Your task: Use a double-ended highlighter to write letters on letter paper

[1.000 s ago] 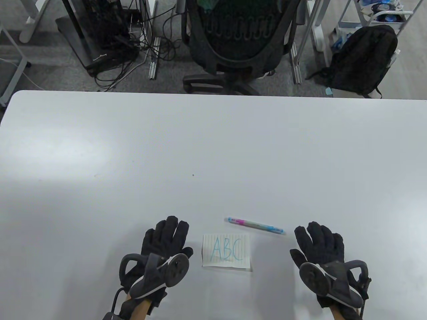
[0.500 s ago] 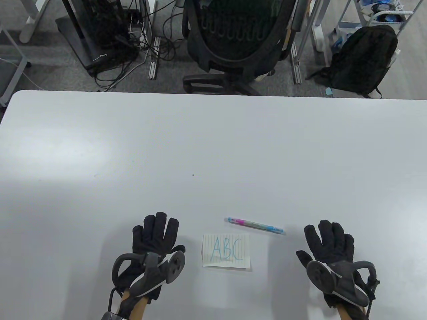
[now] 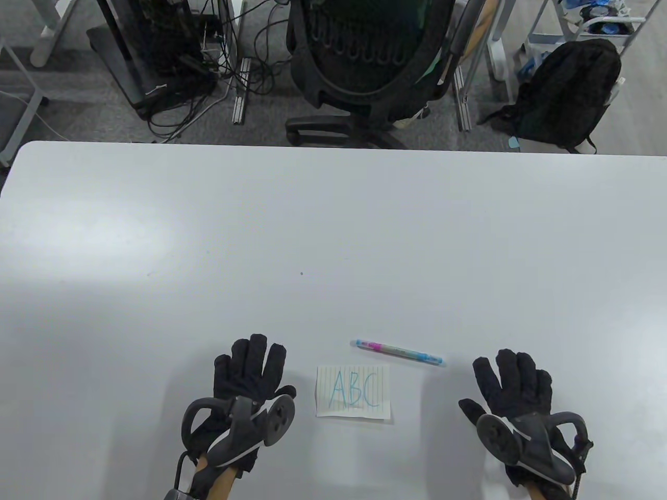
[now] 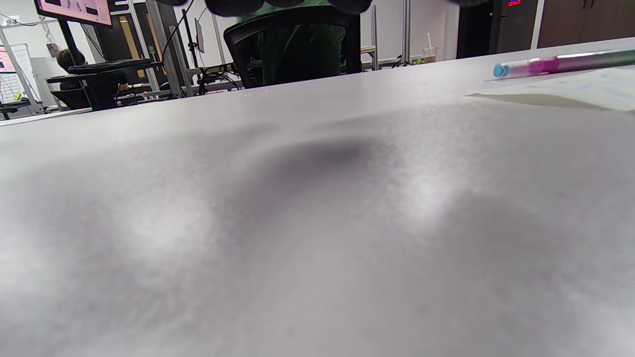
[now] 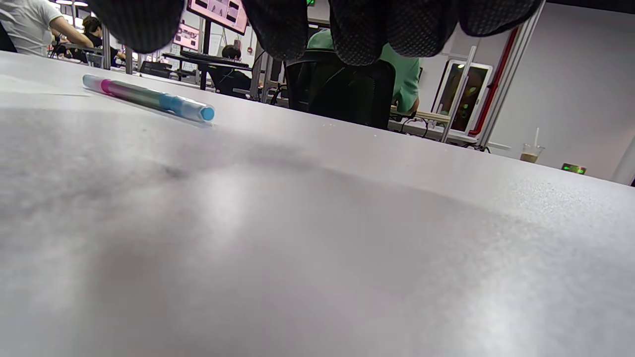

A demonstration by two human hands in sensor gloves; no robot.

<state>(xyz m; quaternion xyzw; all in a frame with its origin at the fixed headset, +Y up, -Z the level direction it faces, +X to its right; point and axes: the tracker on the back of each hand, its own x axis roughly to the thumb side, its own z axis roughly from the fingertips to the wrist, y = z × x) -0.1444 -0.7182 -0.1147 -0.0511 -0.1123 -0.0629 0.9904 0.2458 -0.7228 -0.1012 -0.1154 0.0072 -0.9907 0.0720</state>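
Observation:
A small lined letter paper (image 3: 353,391) with blue letters "ABC" lies near the table's front edge. Just beyond it lies the double-ended highlighter (image 3: 397,352), pink at its left end and blue at its right, both caps on. In the wrist views the highlighter (image 4: 560,63) (image 5: 149,97) lies flat on the table. My left hand (image 3: 251,367) hovers left of the paper, fingers spread and straight, holding nothing. My right hand (image 3: 513,376) hovers right of the pen, also spread and empty. Only fingertips (image 5: 362,29) show at the top of the right wrist view.
The white table (image 3: 333,234) stretches wide beyond the paper. Behind its far edge stand a black office chair (image 3: 370,57), a cable bundle (image 3: 172,62) and a black backpack (image 3: 570,94) on the floor.
Both hands drifted outward from the paper and came slightly back; the left hand now sits a little closer to it. Paper and highlighter have not moved. The chair behind has turned.

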